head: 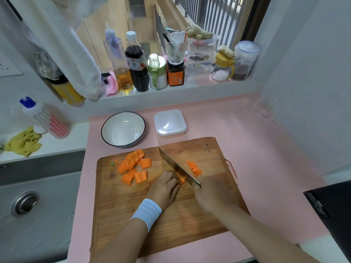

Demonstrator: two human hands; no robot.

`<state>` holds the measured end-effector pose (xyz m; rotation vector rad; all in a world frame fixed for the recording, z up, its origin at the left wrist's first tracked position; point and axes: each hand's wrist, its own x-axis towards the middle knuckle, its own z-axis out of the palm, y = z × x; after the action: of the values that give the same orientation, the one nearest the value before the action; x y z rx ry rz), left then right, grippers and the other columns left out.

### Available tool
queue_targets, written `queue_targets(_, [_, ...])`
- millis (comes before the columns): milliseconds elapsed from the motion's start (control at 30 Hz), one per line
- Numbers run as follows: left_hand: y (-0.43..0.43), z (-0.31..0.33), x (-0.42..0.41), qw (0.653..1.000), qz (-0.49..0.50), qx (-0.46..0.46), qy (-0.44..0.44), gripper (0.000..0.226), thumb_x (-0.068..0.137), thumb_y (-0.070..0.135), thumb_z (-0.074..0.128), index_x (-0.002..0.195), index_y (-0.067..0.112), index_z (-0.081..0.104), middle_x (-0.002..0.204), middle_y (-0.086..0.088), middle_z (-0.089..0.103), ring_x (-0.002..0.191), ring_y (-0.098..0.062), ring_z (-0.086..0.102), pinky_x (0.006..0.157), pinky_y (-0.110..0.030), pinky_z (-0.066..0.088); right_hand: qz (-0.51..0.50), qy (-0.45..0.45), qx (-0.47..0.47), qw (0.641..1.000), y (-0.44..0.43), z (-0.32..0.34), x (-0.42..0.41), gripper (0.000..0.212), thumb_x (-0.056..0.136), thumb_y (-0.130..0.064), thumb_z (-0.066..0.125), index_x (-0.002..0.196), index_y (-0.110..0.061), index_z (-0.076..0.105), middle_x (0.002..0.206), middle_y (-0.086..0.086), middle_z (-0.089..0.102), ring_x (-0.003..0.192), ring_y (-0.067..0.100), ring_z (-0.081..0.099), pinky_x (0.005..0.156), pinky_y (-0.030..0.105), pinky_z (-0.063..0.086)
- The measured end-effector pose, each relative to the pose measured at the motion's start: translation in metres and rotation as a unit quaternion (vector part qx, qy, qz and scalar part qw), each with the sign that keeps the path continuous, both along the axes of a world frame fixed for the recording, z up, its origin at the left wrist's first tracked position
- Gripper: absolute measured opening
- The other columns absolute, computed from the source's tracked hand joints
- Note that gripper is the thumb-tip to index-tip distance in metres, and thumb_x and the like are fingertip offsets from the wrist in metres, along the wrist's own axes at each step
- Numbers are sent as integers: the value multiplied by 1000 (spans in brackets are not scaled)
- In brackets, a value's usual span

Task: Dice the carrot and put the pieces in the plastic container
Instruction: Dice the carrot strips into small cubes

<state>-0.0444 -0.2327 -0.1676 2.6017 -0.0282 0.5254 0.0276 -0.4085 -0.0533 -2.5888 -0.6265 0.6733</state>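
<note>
The right hand (210,194) has its grip closed round the handle of the knife (176,166). The blade angles down into a carrot piece (181,180), which the left hand (165,186) pins with curled fingertips. Diced bits (194,168) lie just right of the blade and thick slices (133,166) to its left, all on the cutting board (171,224). Beyond it, on the pink bench (256,149), sit the lidded plastic container (170,124) and a bowl (123,129).

Orange carrot slabs (131,164) beyond the left fingers (171,180), on brown wood-grained board (171,221). Pale blue ribbed wristband (147,211) behind them; pink mat (266,158); white bowl (102,130) rimmed in black.
</note>
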Motion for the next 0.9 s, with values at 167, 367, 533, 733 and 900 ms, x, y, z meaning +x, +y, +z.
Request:
queue_targets(167, [-1,-7,2,1000,-7,0,-21,15,94,20,62,91,9,71,90,-3,63,88,-21,58,73,-33,52,18,-28,-9,999,3,3,-3,29,102,-37,42,98,-23,68,83,-7,63,78,15,62,74,35,56])
queue_targets(367, [-3,-9,3,999,-4,-17,-32,13,93,17,63,92,9,73,96,-4,67,91,-22,60,79,-35,53,43,-110,-28,993,4,9,-19,26,102,-35,40,106,-28,64,100,-4,66,94,19,64,72,28,42])
queue_targets(533, [-5,-5,3,998,-9,-35,-52,13,89,11,67,100,10,74,104,-4,68,102,-23,63,90,-31,53,52,-139,-25,989,2,9,-33,23,102,-34,40,111,-30,61,92,-7,66,80,12,62,64,25,34])
queue_targets(733, [-5,0,3,998,-9,-38,-50,14,86,7,69,99,9,74,104,-4,69,102,-23,63,89,-31,53,48,-119,-37,991,0,6,-35,24,103,-29,39,114,-30,60,95,-6,68,85,15,64,66,27,39])
queue_targets(900, [-5,-1,3,998,-3,-41,-38,11,88,8,68,97,9,74,103,-3,69,98,-23,62,86,-31,53,53,-105,-48,992,-2,3,-34,24,102,-26,42,116,-28,61,100,-6,68,90,16,65,72,28,45])
